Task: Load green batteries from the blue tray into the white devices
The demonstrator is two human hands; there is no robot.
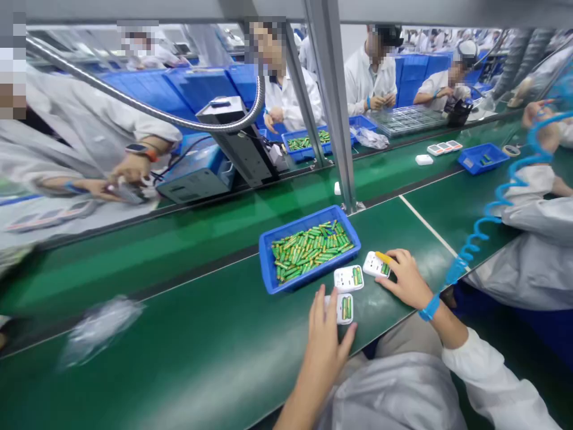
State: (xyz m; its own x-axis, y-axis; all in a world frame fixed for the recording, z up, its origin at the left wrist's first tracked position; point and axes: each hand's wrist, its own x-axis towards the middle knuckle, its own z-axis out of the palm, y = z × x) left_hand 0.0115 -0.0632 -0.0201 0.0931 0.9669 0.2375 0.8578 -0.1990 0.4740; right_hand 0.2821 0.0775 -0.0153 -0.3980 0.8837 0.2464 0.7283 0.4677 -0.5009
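The left hand [324, 334] reaches forward from the bottom of the view on a bare forearm, palm down and flat, its fingers [319, 304] straight and close together, the thumb spread out to the right. The right arm comes in from the lower right, bent at the elbow, with the forearm bare near the wrist. The right hand [405, 278] lies palm down, pointing left, fingers curled and pinched at the tips. The hands are near each other but apart, the right one further forward.

The left hand [324, 340] covers the near charger's [345, 309] left end, and the right hand [405, 279] hides part of the far charger [373, 264]. A blurred clear thing [101, 328] on the table [201, 358], perhaps a bag, is unreadable.
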